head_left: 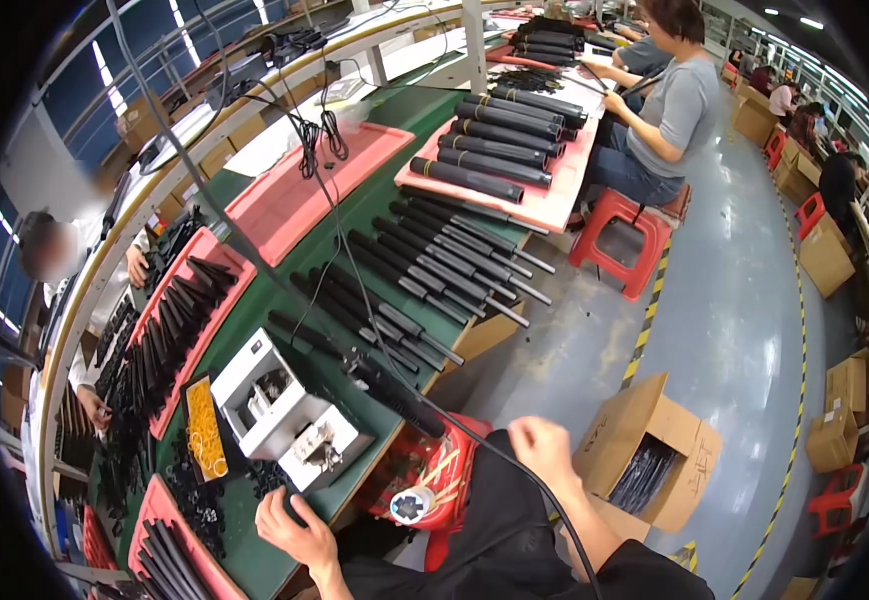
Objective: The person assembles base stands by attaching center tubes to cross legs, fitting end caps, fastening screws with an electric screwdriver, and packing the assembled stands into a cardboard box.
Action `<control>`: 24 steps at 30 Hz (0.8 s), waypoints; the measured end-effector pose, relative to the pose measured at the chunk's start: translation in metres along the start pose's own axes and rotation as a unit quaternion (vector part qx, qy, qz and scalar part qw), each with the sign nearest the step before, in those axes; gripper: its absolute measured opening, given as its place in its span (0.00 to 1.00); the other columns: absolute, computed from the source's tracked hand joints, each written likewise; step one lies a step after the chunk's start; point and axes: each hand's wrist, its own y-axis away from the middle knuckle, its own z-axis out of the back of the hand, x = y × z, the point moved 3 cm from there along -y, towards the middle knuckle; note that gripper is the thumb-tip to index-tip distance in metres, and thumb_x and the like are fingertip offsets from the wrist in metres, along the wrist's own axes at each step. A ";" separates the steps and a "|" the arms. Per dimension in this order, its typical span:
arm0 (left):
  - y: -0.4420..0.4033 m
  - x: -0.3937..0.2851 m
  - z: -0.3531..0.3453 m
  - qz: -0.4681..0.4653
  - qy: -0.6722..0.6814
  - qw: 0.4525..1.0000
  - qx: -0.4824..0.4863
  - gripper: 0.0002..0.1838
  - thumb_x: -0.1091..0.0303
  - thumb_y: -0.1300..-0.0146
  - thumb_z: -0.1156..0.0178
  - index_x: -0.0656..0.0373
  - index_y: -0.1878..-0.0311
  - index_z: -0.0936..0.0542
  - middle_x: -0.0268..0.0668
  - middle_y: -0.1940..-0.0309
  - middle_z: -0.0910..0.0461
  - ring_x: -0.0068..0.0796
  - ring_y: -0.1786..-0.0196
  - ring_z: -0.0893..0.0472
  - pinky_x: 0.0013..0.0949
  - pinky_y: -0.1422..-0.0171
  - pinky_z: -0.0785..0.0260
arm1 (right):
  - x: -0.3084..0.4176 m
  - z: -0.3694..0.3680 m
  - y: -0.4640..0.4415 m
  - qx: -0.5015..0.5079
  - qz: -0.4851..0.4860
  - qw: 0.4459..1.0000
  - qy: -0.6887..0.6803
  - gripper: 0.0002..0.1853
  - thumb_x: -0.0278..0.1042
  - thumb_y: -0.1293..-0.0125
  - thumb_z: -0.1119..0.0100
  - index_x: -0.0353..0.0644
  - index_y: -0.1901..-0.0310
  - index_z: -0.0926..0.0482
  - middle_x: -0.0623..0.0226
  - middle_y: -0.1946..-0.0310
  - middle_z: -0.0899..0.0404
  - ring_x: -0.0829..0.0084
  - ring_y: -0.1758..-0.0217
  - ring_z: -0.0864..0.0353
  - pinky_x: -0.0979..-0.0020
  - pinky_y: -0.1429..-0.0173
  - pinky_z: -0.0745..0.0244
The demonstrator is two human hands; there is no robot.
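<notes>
My left hand (298, 532) is at the near edge of the green bench (255, 570), fingers curled around a small black part (301, 508). Over my lap, beside the open cardboard box, my right hand (545, 452) is closed; whatever it may hold is hidden. Beyond the left hand stands a white box-shaped machine (267, 395) with an open top and a metal mechanism in front. A black hand-held power tool (390, 388) with a cable hangs by the bench edge. Small black parts (195, 505) lie scattered left of my hand.
Yellow rubber bands (205, 432) fill a tray. Black tubes with grey rods (435, 255) lie across the bench. Pink trays (320, 190) line it. A cardboard box (690, 480) stands right, a red stool (620, 245) ahead. Co-workers (670, 110) sit ahead and left.
</notes>
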 end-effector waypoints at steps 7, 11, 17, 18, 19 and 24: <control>0.004 0.003 -0.003 -0.027 -0.050 0.998 -0.032 0.08 0.73 0.31 0.42 0.60 0.51 0.19 0.42 0.50 0.21 0.45 0.45 0.25 0.46 0.32 0.39 | 0.039 0.051 -0.177 -0.170 0.157 0.973 -0.022 0.04 0.22 0.34 0.37 0.36 0.59 0.16 0.67 0.70 0.17 0.73 0.76 0.29 0.72 0.70 0.31; 0.007 0.000 -0.002 -0.027 -0.059 0.997 -0.037 0.07 0.74 0.32 0.41 0.59 0.54 0.19 0.41 0.53 0.21 0.44 0.47 0.25 0.45 0.33 0.39 | 0.031 0.025 -0.289 -0.099 0.222 0.962 0.127 0.16 0.32 0.30 0.40 0.41 0.43 0.20 0.58 0.51 0.17 0.56 0.56 0.18 0.61 0.52 0.22; 0.004 -0.003 0.000 -0.033 -0.052 0.997 -0.052 0.06 0.76 0.36 0.41 0.59 0.57 0.19 0.39 0.56 0.20 0.42 0.50 0.25 0.43 0.35 0.39 | -0.015 -0.026 -0.394 -0.117 0.203 0.911 0.340 0.22 0.46 0.26 0.43 0.41 0.39 0.21 0.53 0.42 0.21 0.49 0.42 0.21 0.51 0.40 0.24; 0.003 -0.002 0.000 -0.035 -0.050 0.997 -0.055 0.06 0.76 0.36 0.41 0.58 0.58 0.19 0.38 0.57 0.20 0.41 0.51 0.25 0.43 0.35 0.39 | -0.018 -0.031 -0.401 -0.085 0.148 0.905 0.389 0.24 0.49 0.25 0.44 0.40 0.39 0.21 0.53 0.43 0.20 0.46 0.43 0.20 0.49 0.41 0.23; 0.002 -0.001 0.002 -0.031 -0.056 0.996 -0.061 0.06 0.76 0.36 0.41 0.58 0.58 0.19 0.38 0.57 0.20 0.41 0.51 0.25 0.43 0.35 0.39 | -0.011 -0.033 -0.403 -0.086 0.154 0.907 0.383 0.24 0.49 0.25 0.44 0.40 0.39 0.21 0.53 0.43 0.20 0.46 0.43 0.20 0.49 0.41 0.23; -0.001 -0.006 0.006 -0.015 -0.025 0.999 -0.041 0.05 0.76 0.36 0.41 0.58 0.58 0.19 0.38 0.58 0.20 0.40 0.51 0.25 0.40 0.36 0.39 | -0.010 -0.013 -0.392 -0.087 0.078 0.961 0.250 0.24 0.47 0.26 0.43 0.33 0.41 0.20 0.47 0.52 0.15 0.44 0.49 0.16 0.53 0.42 0.23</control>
